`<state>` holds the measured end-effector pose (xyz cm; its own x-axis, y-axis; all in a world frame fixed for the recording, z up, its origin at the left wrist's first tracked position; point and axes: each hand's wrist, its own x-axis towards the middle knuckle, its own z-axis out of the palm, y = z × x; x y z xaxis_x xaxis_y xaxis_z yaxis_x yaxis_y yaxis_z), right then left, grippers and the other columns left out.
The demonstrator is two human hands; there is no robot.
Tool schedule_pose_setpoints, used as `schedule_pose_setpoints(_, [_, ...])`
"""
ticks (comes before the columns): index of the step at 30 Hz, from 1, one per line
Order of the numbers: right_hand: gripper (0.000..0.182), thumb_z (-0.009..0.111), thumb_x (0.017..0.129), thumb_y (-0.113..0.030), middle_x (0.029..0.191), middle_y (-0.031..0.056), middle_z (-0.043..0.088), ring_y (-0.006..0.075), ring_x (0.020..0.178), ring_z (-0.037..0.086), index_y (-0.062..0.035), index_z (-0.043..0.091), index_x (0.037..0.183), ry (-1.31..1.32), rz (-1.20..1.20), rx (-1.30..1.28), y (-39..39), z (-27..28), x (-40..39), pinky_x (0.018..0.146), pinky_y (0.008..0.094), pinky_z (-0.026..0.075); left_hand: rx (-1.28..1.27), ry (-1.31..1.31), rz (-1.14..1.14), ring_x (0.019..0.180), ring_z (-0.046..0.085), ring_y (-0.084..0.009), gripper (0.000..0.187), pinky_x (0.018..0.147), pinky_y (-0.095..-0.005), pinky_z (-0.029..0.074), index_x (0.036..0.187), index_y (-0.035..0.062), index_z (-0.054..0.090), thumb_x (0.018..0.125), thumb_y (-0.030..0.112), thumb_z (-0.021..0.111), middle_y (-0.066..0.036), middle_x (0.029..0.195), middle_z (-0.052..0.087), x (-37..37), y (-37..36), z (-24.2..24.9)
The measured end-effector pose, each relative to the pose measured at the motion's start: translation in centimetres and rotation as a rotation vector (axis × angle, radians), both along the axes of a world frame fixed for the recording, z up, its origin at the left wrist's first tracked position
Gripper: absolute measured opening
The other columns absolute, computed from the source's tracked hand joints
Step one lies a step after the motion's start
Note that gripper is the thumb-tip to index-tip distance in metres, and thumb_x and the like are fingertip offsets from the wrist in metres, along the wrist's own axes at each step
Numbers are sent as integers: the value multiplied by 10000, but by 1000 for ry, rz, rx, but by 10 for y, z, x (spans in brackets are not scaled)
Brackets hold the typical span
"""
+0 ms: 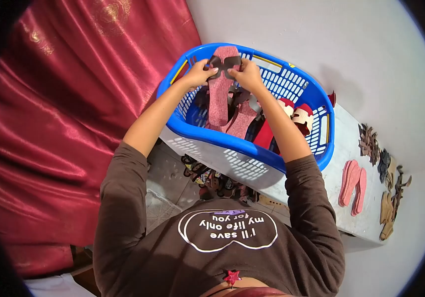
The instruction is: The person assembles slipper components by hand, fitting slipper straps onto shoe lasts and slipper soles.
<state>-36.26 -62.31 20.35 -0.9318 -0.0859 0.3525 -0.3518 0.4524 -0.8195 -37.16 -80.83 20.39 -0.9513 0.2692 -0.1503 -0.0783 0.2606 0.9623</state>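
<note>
Both hands hold a pink-soled sandal (pixel 218 99) with dark brown straps over the blue laundry basket (pixel 197 132). My left hand (pixel 201 74) pinches the strap on the sandal's left side. On the other side, my right hand (pixel 247 74) grips the right strap piece, fingers closed. Below the held sandal, another pink sandal (pixel 242 121) with dark straps lies in the basket. Red and cream sandals (pixel 301 118) rest at the basket's right end, partly hidden behind my right forearm.
The basket stands on a white table (pixel 331 198). Pink soles (pixel 353 185) lie on its right part, with dark strap pieces (pixel 368 143) and tan ones (pixel 387 213) nearby. Several shoes (pixel 217 180) sit on the floor below. A red curtain (pixel 64 133) hangs at left.
</note>
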Motion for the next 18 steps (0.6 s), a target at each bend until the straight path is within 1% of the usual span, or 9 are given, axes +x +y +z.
schedule_pose_setpoints(1, [308, 702, 647, -170, 775, 156, 643, 274, 728, 632, 9, 608, 879, -32, -48, 123, -2, -3, 2, 658, 357, 486, -36, 2, -21, 824, 561, -142, 314, 667, -309, 473, 1099, 73, 492, 840, 225, 582, -48, 925, 566, -5, -1, -10])
schedule_pose_setpoints(2, [423, 717, 629, -179, 821, 181, 631, 318, 788, 618, 24, 561, 964, -71, -62, 198, -2, -17, -2, 699, 377, 481, -109, -17, -38, 802, 570, -154, 322, 647, -306, 478, 1084, 41, 505, 827, 212, 598, -65, 908, 581, -9, -2, -19])
schedule_pose_setpoints(5, [533, 725, 635, -192, 811, 179, 620, 320, 774, 614, 22, 489, 1061, -29, -125, 233, -9, -52, 2, 687, 370, 477, -374, 48, -138, 724, 585, -194, 310, 639, -336, 463, 946, -27, 610, 768, 223, 652, -146, 874, 623, -25, -8, -52])
schedule_pose_setpoints(8, [587, 720, 634, -195, 828, 204, 614, 339, 802, 607, 42, 434, 1089, -102, -100, 382, -12, -83, -9, 712, 386, 476, -599, 48, -238, 803, 605, -259, 459, 696, -359, 464, 899, -72, 605, 683, 318, 716, -191, 875, 618, -50, -10, -89])
schedule_pose_setpoints(11, [554, 718, 633, -189, 846, 217, 597, 366, 816, 586, 59, 448, 1050, -198, -102, 489, -15, -88, -10, 733, 407, 469, -853, 210, -244, 869, 603, -292, 487, 754, -377, 467, 869, -70, 609, 643, 342, 735, -216, 895, 617, -42, -1, -79])
schedule_pose_setpoints(12, [552, 718, 636, -214, 883, 217, 580, 367, 851, 569, 47, 459, 1047, -139, -137, 577, -15, -88, -9, 750, 415, 463, -853, 192, -243, 963, 552, -372, 629, 832, -390, 446, 1025, -79, 526, 618, 346, 749, -249, 1035, 557, -42, 0, -77])
schedule_pose_setpoints(13, [550, 718, 638, -239, 921, 217, 563, 368, 885, 553, 35, 470, 1045, -80, -171, 665, -16, -89, -7, 767, 423, 457, -853, 191, -250, 963, 552, -372, 629, 832, -390, 446, 1025, -79, 526, 618, 346, 749, -249, 1035, 557, -41, 1, -81])
schedule_pose_setpoints(15, [545, 717, 637, -268, 952, 215, 545, 369, 919, 534, 20, 484, 1037, -100, -206, 727, -17, -83, -4, 781, 433, 450, -882, 296, -20, 1071, 452, -369, 788, 861, -404, 411, 1176, -6, 384, 584, 349, 764, -221, 1139, 452, -34, 5, -88])
schedule_pose_setpoints(18, [498, 683, 660, -295, 988, 210, 528, 369, 957, 516, -8, 508, 1028, -113, -251, 804, -19, -81, -2, 792, 450, 445, -1008, 547, -208, 1174, 339, -379, 1028, 931, -508, 330, 1285, -1, 227, 513, 374, 793, -196, 1263, 326, 2, 19, -51])
